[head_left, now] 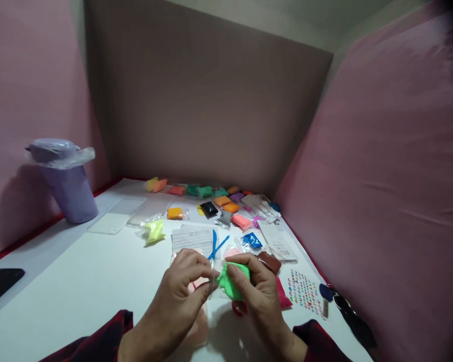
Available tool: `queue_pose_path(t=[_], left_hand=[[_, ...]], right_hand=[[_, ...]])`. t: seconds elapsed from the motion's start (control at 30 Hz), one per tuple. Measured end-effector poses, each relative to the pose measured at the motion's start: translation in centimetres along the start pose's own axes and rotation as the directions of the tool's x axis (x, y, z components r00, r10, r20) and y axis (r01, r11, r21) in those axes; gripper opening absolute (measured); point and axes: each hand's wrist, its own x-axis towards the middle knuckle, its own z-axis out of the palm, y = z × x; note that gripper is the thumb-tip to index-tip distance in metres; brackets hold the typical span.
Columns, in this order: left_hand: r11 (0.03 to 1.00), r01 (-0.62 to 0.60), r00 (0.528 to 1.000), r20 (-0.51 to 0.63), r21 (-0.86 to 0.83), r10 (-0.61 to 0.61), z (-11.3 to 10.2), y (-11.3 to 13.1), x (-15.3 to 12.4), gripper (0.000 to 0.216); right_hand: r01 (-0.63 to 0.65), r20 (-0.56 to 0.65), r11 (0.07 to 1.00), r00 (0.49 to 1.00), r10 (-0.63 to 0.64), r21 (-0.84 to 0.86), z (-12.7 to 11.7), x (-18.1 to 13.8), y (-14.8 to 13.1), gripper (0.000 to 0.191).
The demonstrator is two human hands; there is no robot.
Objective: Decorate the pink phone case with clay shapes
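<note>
Both of my hands meet low in the middle of the head view over a white table. My right hand grips a bright green lump of clay in a clear plastic wrapper. My left hand pinches the wrapper's edge with thumb and forefinger, right beside the green clay. Pink and red clay packets lie under and beside my hands. Dark red sleeves cover both wrists.
Several small coloured clay packets are spread across the far table, with blue plastic tools, a paper sheet and a sticker gem sheet. A purple cup wrapped in plastic stands left. Keys lie right. Pink and grey partitions enclose the table.
</note>
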Motion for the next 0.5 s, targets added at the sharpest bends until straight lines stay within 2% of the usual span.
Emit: queue_pose_path(t=[0.27, 0.5], left_hand=[[0.941, -0.224, 0.975, 0.058, 0.254, 0.216, 0.09, -0.23, -0.06, 0.007], [0.917, -0.282, 0.959, 0.124, 0.282, 0.257, 0.16, -0.19, -0.38, 0.01]], right_hand=[[0.017, 0.054, 1.0, 0.998, -0.016, -0.016, -0.37, -0.26, 0.27, 0.021], [0.039, 0.065, 0.999, 0.997, -0.038, -0.016, -0.26, 0.03, 0.07, 0.02]])
